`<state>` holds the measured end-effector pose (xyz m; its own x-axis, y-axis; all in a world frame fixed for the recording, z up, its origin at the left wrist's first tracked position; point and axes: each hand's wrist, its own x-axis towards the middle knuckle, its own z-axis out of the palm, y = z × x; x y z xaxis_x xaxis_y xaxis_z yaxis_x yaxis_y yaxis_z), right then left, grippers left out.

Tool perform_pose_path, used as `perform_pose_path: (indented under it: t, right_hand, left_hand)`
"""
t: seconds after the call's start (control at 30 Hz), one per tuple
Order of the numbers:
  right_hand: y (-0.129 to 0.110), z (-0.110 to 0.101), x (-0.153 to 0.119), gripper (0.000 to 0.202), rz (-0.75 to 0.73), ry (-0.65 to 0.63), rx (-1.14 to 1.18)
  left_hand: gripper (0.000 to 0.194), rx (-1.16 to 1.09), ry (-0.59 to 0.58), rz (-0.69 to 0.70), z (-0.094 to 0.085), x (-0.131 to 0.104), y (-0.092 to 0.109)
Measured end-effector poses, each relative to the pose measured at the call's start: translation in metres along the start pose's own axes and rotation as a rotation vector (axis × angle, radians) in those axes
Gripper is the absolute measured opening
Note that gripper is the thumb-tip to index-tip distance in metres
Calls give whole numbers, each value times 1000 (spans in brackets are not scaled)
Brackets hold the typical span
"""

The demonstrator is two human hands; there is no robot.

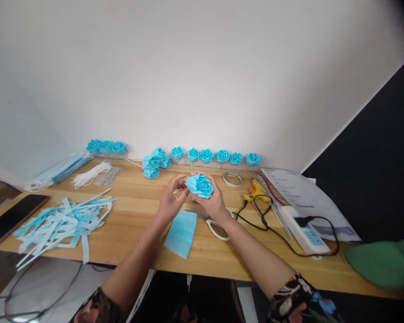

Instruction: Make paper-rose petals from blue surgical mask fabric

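Note:
A blue folded flower (200,185) is held above the middle of the wooden table (131,233). My right hand (212,199) cups it from below and behind, fingers wrapped round its base. At the flower's left side, my left hand (172,197) has its thumb and fingertips drawn together; what they pinch, if anything, is too small to make out. Below the hands lies a flat blue sheet (182,233). Scissors with white handles (218,229) rest partly under my right wrist.
Finished blue flowers (206,156) line the wall. On the left are cut strips (65,222), white cords (90,174), masks (65,168) and a phone (16,220). A yellow glue gun (256,190), wire ring (232,179), power strip (305,231) and black cable lie right.

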<state>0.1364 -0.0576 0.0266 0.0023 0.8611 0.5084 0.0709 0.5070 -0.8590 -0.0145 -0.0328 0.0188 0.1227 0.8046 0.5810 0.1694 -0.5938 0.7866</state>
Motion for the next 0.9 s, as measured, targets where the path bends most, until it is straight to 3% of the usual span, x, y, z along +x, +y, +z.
perform_pose_path:
  t: [0.13, 0.3, 0.4, 0.53, 0.63, 0.7, 0.8, 0.9]
  right_hand:
    - [-3, -3, 1, 63, -18, -17, -4]
    - [6, -9, 5, 82, -19, -62, -16]
    - [10, -13, 8, 80, -44, -79, -46]
    - [9, -13, 9, 61, -49, -88, -69]
    - [9, -12, 8, 50, -6, -66, -105]
    - [11, -12, 8, 46, 30, -60, -104]
    - [14, -12, 7, 44, 76, -68, -95]
    - [15, -12, 7, 40, 149, -75, -111]
  left_hand:
    - [11, 131, -32, 54, 1, 2, -2]
    - [14, 279, 27, 121, -9, 3, 0]
    - [13, 422, 144, 155, -39, 23, 7]
    - [17, 692, 213, 157, -99, 82, 6]
    - [24, 880, 142, 82, -138, 126, -15]
    - [24, 950, 15, 45, -155, 145, -38]
    - [24, 1000, -131, 9, -167, 159, -73]
    - [24, 998, -182, -21, -167, 167, -96]
